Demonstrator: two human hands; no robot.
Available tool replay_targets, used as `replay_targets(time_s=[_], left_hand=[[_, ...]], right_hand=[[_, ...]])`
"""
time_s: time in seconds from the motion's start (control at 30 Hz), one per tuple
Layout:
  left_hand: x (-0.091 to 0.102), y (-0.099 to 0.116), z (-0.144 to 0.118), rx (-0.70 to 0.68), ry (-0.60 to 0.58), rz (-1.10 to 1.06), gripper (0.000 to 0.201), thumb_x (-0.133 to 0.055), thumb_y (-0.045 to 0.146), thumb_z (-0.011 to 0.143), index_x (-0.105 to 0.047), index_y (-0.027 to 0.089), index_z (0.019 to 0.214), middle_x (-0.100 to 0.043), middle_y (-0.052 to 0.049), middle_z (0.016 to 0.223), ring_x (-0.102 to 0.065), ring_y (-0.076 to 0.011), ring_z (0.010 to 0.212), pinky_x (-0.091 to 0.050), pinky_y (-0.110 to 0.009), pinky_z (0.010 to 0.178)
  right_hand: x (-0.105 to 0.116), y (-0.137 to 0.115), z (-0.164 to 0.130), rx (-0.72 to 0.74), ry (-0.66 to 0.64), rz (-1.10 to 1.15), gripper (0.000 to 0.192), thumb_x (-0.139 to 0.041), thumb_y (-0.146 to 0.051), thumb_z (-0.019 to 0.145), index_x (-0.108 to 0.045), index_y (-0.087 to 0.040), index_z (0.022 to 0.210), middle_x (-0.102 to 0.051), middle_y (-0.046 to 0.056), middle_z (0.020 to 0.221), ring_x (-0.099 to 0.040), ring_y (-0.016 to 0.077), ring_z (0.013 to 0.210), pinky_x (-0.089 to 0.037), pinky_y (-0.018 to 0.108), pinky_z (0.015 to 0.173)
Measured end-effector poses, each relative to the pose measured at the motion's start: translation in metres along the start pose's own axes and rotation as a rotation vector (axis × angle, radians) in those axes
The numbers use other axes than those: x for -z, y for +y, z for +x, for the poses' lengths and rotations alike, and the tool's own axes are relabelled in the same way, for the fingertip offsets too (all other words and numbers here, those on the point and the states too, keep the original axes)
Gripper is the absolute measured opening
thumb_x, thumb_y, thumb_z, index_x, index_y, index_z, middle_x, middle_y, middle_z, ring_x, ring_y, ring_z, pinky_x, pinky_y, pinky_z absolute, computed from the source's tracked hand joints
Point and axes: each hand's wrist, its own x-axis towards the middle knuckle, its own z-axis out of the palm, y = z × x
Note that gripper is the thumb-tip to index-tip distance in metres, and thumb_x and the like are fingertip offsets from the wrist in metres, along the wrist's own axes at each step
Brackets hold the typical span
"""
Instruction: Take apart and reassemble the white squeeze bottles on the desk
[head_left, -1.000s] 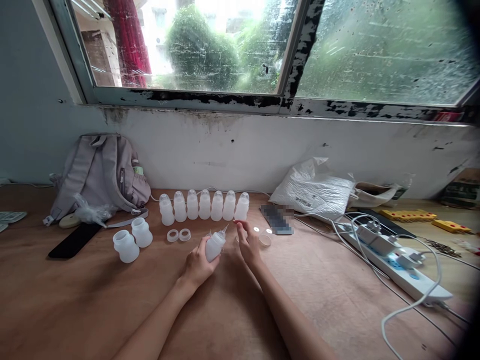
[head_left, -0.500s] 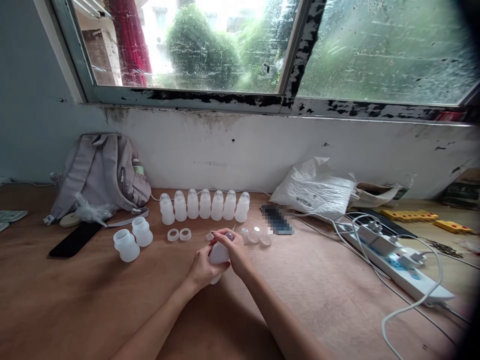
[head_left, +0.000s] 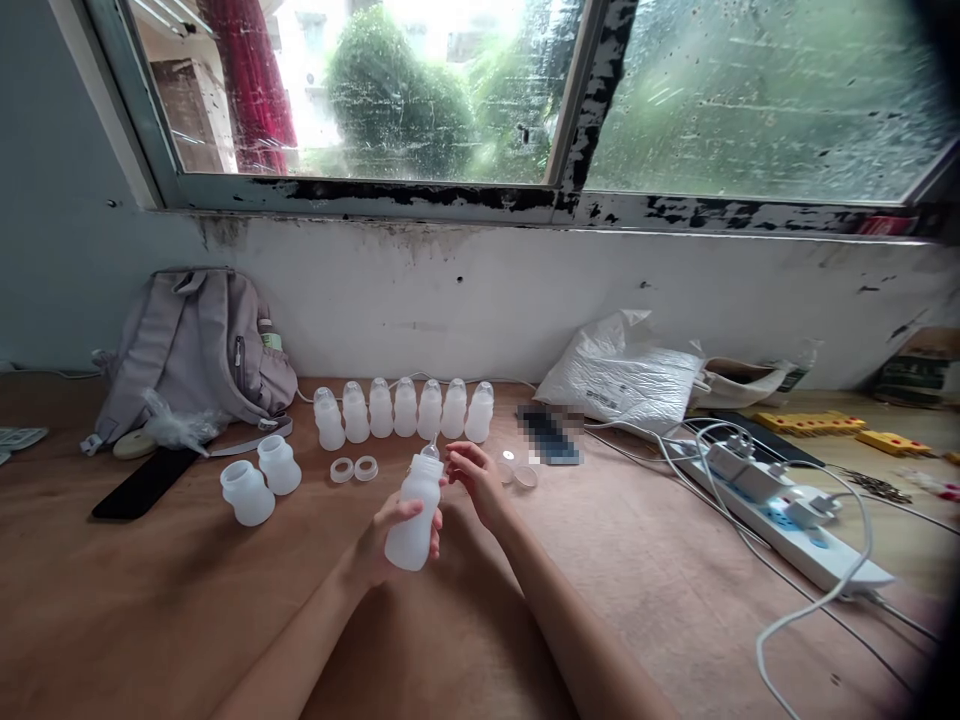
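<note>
My left hand (head_left: 377, 538) is wrapped round a frosted white baby bottle (head_left: 413, 522), which leans slightly to the right above the table. A clear teat (head_left: 430, 449) stands up from its neck. Close to the right of that neck is my right hand (head_left: 482, 485), its fingers loosely bent and apart, with nothing visible in them. Two white collar rings (head_left: 342, 470) lie beyond the bottle to the left. Small clear round pieces (head_left: 526, 478) lie behind my right hand, which partly hides them. Two bottle bodies without tops (head_left: 249, 500) stand at the left.
Several capped baby bottles (head_left: 405, 408) stand in a row near the wall. A backpack (head_left: 202, 350) and a black phone (head_left: 139, 485) lie left. To the right are a blurred dark device (head_left: 553, 440), a silver bag (head_left: 619, 375) and a power strip (head_left: 795, 545) with loose cables.
The bottle has turned more into view in my left hand, its teat now showing. My right hand has drawn off the bottle's top to the right. The view has shifted slightly.
</note>
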Motion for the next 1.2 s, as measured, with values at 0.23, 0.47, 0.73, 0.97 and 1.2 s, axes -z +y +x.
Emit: replay_targets(time_s=[0.23, 0.47, 0.73, 0.97, 1.2], left_hand=[[0.006, -0.012, 0.011, 0.087, 0.016, -0.024, 0.051, -0.036, 0.057, 0.078, -0.049, 0.013, 0.1, -0.058, -0.006, 0.074, -0.055, -0.0133, 0.051, -0.044, -0.027, 0.052], [0.008, -0.009, 0.011, 0.107, 0.018, 0.087, 0.055, -0.041, 0.057, 0.075, -0.047, 0.013, 0.107, -0.061, -0.01, 0.08, -0.058, -0.016, 0.059, -0.045, -0.027, 0.054], [0.005, -0.007, 0.011, 0.023, 0.062, 0.232, 0.044, -0.049, 0.046, 0.076, -0.056, 0.01, 0.1, -0.056, -0.006, 0.083, -0.049, -0.014, 0.071, -0.037, -0.022, 0.06], [0.01, -0.006, 0.011, 0.056, -0.03, 0.222, 0.036, -0.052, 0.038, 0.073, -0.056, 0.011, 0.096, -0.054, -0.004, 0.075, -0.049, -0.013, 0.067, -0.037, -0.023, 0.059], [0.024, 0.027, 0.002, -0.209, 0.169, 0.643, 0.033, -0.062, 0.033, 0.064, -0.052, 0.017, 0.091, -0.058, -0.003, 0.087, -0.055, -0.0172, 0.083, -0.042, -0.027, 0.074]], right_hand=[[-0.007, -0.009, -0.005, -0.084, -0.1, 0.12, 0.026, -0.059, -0.043, 0.07, -0.054, -0.018, 0.066, -0.048, -0.004, 0.059, -0.042, 0.0072, 0.047, -0.033, 0.021, 0.045], [-0.007, -0.01, -0.005, -0.136, -0.115, 0.075, 0.025, -0.066, -0.038, 0.063, -0.053, -0.017, 0.061, -0.049, -0.005, 0.054, -0.042, 0.0069, 0.044, -0.032, 0.022, 0.045], [-0.004, -0.008, -0.003, -0.195, -0.15, 0.115, 0.017, -0.066, -0.031, 0.062, -0.056, -0.017, 0.062, -0.046, -0.006, 0.052, -0.04, 0.0069, 0.045, -0.03, 0.021, 0.043], [0.005, -0.004, 0.001, -0.154, -0.086, 0.202, 0.018, -0.065, -0.031, 0.063, -0.061, -0.017, 0.073, -0.052, -0.002, 0.059, -0.045, 0.0085, 0.05, -0.033, 0.021, 0.044], [0.016, 0.005, 0.007, -0.158, 0.029, 0.21, 0.019, -0.066, -0.03, 0.062, -0.062, -0.016, 0.074, -0.049, -0.004, 0.053, -0.043, 0.007, 0.045, -0.034, 0.02, 0.043]])
